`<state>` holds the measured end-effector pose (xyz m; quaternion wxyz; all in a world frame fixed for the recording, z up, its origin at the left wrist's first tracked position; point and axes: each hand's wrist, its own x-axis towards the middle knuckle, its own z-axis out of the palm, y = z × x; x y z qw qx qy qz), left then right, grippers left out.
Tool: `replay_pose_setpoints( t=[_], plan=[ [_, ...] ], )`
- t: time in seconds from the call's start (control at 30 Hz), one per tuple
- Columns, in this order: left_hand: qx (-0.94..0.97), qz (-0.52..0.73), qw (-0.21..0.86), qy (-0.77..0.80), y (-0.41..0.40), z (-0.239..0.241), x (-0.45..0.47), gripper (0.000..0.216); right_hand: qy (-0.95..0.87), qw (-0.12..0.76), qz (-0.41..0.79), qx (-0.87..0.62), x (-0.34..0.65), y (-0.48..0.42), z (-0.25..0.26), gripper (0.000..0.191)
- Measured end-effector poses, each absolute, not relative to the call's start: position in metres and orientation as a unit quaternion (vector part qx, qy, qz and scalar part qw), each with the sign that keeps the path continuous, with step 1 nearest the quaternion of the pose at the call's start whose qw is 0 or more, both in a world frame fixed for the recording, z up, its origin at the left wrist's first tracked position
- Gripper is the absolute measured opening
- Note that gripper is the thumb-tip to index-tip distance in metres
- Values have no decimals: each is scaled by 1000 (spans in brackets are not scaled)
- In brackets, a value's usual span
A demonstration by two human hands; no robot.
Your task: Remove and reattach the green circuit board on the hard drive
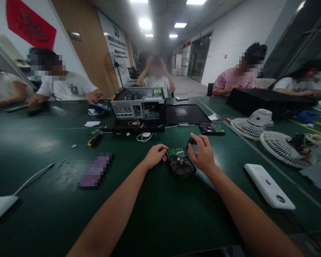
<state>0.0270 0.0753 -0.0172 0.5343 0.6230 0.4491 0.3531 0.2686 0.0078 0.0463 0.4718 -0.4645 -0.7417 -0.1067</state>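
Note:
A hard drive lies circuit-board side up on the green table, its green board at the far end. My left hand rests against the drive's left edge with fingers curled, steadying it. My right hand hovers at the drive's right far corner, fingers pinched on a small black tool handle. Behind them stands an opened computer case with its black side panel lying beside it.
A second drive lies to the right. A yellow-black screwdriver and a white cable lie near the case. Two white fan grilles and a white power bank sit at right. Several people sit around the table.

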Motion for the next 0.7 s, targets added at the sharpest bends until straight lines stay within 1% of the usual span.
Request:
replay_pose_setpoints(
  t=[0.13,0.2,0.37,0.53,0.7],
  plan=[
    [624,355,535,445,76,-20,27,16,-720,515,-98,-455,268,13,40,43],
    [624,355,535,444,77,-21,27,16,-709,523,-96,-463,267,15,37,41],
    [625,354,536,444,78,-22,26,16,-707,502,-118,-485,266,13,34,42],
    [625,354,533,447,78,-22,26,16,-724,489,-113,-473,268,10,38,37],
    [624,353,533,449,79,-22,26,16,-734,477,-111,-470,268,8,44,41]
  ],
)
